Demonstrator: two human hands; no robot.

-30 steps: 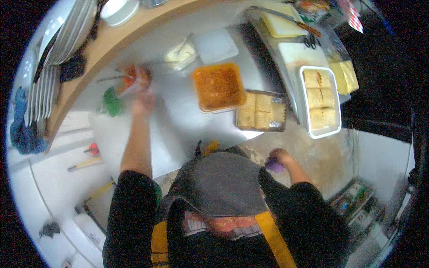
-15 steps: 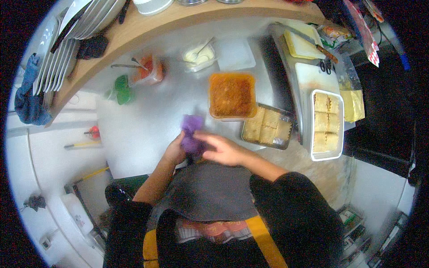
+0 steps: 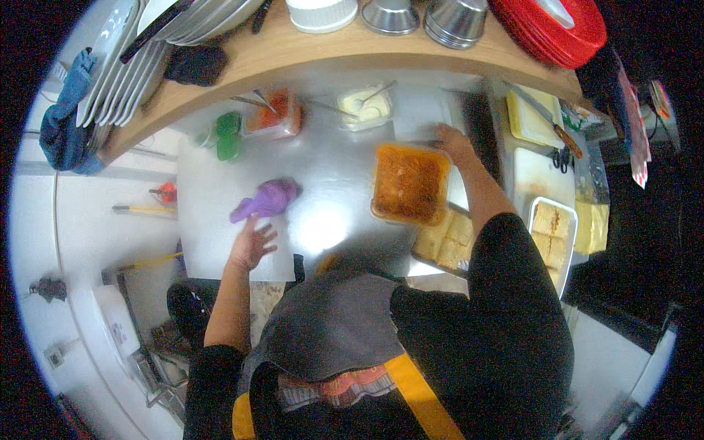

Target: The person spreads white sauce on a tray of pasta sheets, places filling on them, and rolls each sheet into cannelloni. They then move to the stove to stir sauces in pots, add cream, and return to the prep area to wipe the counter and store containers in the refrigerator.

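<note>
My left hand (image 3: 254,243) is open with its fingers spread, just on the near side of a crumpled purple cloth (image 3: 268,199) on the steel table. My right hand (image 3: 455,144) is stretched out past the far right corner of a square tub of orange-brown filling (image 3: 411,183). Its fingers are blurred, and I cannot make out whether they hold anything. Partly under my right forearm is a clear tray of ridged pasta sheets (image 3: 445,238). Beyond the tub lies a flat, translucent lid-like sheet (image 3: 422,110).
Along the back stand a tub of white cream with spoons (image 3: 365,107), a tub of red sauce (image 3: 275,114) and a green container (image 3: 228,136). To the right are a white tray of pasta (image 3: 551,235) and a knife (image 3: 546,117). A wooden shelf (image 3: 308,53) overhangs the far edge.
The purple cloth has left my hands and lies on the table to the left. My left hand has opened; my right hand has reached far and right past the orange tub. The view has shifted.
</note>
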